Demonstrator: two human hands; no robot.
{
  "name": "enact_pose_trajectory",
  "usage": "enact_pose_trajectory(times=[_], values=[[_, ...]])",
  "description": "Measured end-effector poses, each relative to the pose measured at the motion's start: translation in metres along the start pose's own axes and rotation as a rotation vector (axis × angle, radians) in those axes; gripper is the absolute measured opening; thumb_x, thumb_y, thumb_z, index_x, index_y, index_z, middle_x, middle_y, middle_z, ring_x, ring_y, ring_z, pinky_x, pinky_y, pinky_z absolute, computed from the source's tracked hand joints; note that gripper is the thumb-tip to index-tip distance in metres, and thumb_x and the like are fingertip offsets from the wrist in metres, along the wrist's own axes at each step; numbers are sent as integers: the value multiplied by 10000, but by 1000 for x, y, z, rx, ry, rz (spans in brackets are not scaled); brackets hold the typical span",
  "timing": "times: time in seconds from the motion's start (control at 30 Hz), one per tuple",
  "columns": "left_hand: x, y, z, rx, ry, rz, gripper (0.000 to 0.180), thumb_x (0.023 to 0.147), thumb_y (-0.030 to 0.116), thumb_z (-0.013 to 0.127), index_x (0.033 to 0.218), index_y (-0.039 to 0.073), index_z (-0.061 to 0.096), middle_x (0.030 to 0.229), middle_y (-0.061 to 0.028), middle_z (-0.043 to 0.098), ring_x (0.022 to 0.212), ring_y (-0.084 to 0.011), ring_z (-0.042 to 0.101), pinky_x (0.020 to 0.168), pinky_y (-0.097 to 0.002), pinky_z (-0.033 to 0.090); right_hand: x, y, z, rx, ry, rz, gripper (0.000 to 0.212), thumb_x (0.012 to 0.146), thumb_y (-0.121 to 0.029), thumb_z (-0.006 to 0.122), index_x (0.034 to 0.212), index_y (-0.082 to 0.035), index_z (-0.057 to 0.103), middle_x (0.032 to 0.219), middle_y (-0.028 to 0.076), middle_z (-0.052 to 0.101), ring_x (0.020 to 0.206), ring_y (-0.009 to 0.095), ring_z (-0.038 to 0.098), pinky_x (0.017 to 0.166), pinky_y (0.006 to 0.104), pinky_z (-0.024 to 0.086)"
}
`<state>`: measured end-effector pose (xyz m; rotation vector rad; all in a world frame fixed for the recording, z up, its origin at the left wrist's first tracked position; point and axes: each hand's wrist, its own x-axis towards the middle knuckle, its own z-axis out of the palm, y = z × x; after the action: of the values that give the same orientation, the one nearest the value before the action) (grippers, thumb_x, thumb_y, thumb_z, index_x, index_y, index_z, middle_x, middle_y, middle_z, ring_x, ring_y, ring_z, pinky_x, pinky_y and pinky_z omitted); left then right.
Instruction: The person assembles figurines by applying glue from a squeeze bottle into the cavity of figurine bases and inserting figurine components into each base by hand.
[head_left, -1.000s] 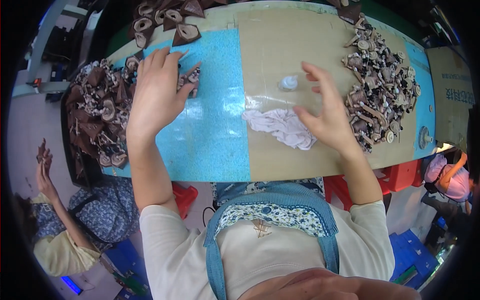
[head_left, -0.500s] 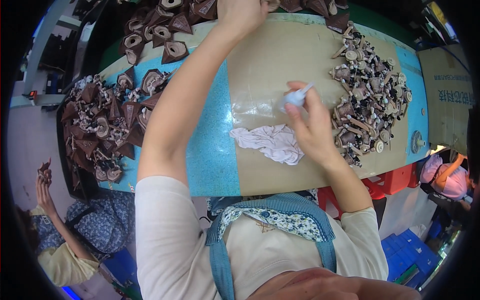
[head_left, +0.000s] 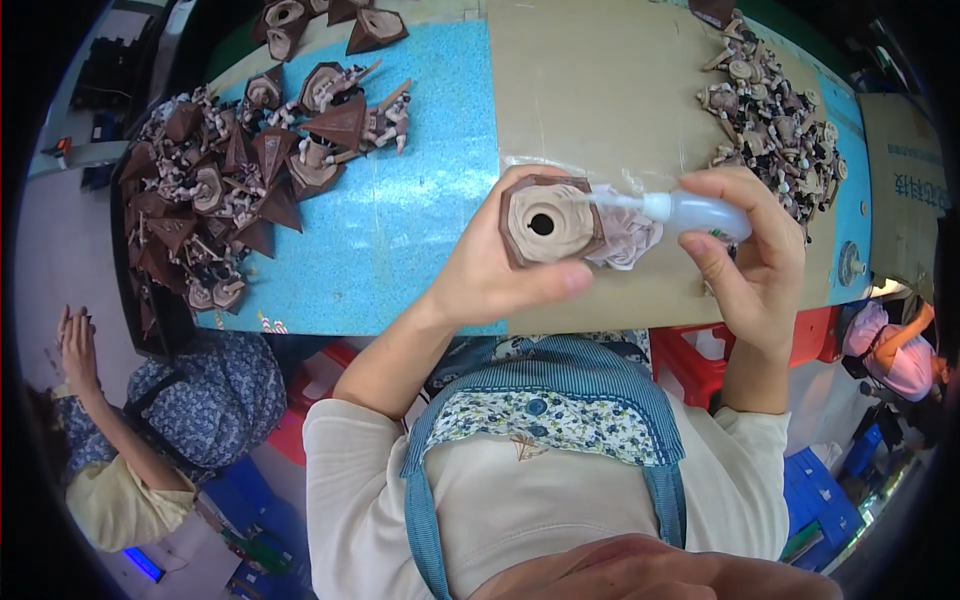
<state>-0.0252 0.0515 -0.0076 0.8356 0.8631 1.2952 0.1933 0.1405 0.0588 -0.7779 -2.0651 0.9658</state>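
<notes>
My left hand point(head_left: 500, 270) is closed around a brown faceted base point(head_left: 553, 225), its beige top turned up with a round dark hole in the middle. Between the fingers and thumb of my right hand point(head_left: 752, 255) is a small translucent squeeze bottle point(head_left: 705, 214), tipped sideways. Its thin nozzle reaches over the beige top of the base; whether the tip touches or any liquid comes out is too small to tell. Behind the base and nozzle lies a crumpled whitish cloth point(head_left: 626, 238), partly hidden.
Brown bases joined with small figures point(head_left: 240, 165) are heaped at the left of the table. More loose bases point(head_left: 377, 28) lie at the far left. A pile of small figures point(head_left: 775, 115) covers the right side. A cardboard box point(head_left: 900, 165) stands beyond it. A co-worker's hand point(head_left: 77, 345) shows at far left.
My left hand has come back from the far side of the table with a brown base in it. My right hand has brought the bottle nearer, its nozzle now turned left over the base.
</notes>
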Motion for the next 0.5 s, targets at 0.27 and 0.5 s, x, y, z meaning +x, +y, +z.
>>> enact_pose_trajectory(times=[0.27, 0.5], values=[[-15, 9, 8, 166, 17, -45, 696, 658, 99, 840, 1237, -12, 470, 1130, -88, 582, 1058, -158, 562, 941, -306, 447, -5, -31, 14, -246, -96, -178, 348, 657, -16, 767, 971, 31, 627, 891, 158, 669, 780, 309, 629, 705, 374, 469], [-16, 9, 11, 134, 16, -11, 650, 702, 122, 833, 1215, -9, 456, 1114, -90, 592, 1041, -151, 579, 917, -298, 469, -2, -38, 18, -271, -106, -250, 368, 623, 46, 743, 977, 43, 640, 847, 172, 663, 688, 284, 609, 591, 349, 457]])
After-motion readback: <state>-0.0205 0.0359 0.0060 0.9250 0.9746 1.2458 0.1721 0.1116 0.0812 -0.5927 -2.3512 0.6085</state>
